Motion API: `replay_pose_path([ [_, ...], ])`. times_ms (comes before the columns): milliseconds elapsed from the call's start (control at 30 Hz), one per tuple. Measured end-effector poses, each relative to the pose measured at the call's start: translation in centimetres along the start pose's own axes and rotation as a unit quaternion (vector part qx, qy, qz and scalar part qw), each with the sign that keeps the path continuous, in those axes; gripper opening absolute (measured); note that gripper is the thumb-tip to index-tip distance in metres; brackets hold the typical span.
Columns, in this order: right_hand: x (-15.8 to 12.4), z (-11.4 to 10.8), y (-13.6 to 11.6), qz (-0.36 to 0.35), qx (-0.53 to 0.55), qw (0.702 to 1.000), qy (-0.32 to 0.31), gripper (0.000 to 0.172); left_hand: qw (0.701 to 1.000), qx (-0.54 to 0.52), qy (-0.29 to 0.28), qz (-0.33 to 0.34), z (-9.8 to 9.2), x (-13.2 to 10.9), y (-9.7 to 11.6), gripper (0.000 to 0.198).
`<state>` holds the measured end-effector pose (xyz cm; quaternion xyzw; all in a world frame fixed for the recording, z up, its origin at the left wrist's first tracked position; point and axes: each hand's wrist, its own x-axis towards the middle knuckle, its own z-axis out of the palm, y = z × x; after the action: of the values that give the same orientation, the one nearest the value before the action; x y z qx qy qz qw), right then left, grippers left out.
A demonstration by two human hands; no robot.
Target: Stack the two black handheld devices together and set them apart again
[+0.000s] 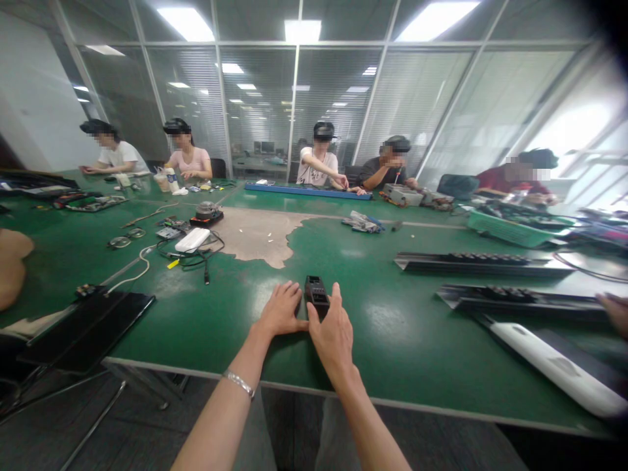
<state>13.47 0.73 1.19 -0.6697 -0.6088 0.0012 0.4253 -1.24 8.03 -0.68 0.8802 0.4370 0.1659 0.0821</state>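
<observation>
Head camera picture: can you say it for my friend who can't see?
A person's right hand is at the near end of a small black slotted block on a green table, the left hand beside it, a silver bracelet on that arm. Five people sit across the table.

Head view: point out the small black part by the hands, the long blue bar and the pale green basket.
Small black part (pixel 317 294): head view, middle of its upper face.
Long blue bar (pixel 307 191): head view, midway along its near side.
Pale green basket (pixel 507 231): head view, its near wall.
</observation>
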Motion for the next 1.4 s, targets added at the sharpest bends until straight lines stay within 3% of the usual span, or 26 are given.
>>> replay_pose_path([
  [167,-0.4,0.0,0.5,0.016,0.004,1.0,-0.018,0.085,1.0,-0.004,-0.001,-0.007,0.1,0.1,-0.1,0.097],
  [433,-0.8,-0.2,2.7,0.08,0.075,0.992,0.056,0.072,1.0,-0.012,0.0,-0.008,-0.4,0.0,0.3,0.114],
  [633,-0.7,-0.3,3.3,0.128,0.119,0.984,0.037,0.078,1.0,-0.008,0.001,-0.005,-0.6,-0.1,0.4,0.109],
  [1167,-0.7,0.5,2.0,0.044,0.036,0.998,-0.001,0.092,1.0,0.007,0.001,0.002,-0.6,-0.3,0.4,0.084],
  [1400,0.1,0.5,0.5,0.061,-0.013,0.997,-0.055,0.087,1.0,0.012,0.002,0.007,-0.1,-0.1,0.0,0.085],
])
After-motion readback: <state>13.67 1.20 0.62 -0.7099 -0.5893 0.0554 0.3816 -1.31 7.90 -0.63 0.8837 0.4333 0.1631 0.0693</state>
